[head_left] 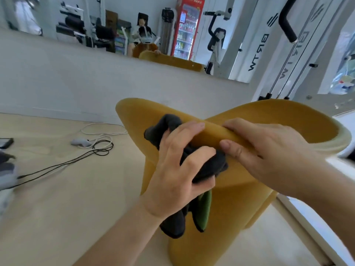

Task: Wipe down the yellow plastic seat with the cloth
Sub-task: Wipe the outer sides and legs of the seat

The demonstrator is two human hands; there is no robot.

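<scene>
From my feed I see 2 bare hands working on the yellow plastic seat (288,114), which stands on a pale wooden floor (76,198) close to a white wall, filling the middle and right of the view. The left hand (176,169) is clenched around the cloth (169,125), a dark grey bundle with a green face showing where it hangs below the palm; the fingers curl over the wad and press it against the rolled front edge of the seat. The right hand (265,148) grasps that same rolled edge just beside the cloth, fingers laid over the top and thumb tucked under, its thumb tip touching the dark fabric. On the floor to the left lie a black cable (57,167) in loose loops, a white cable (101,129) and a small grey device (80,142); I cannot tell what it is. A wall mirror (48,12) above reflects gym gear and a red drinks fridge (187,27). A white exercise machine (269,45) stands at the right.
</scene>
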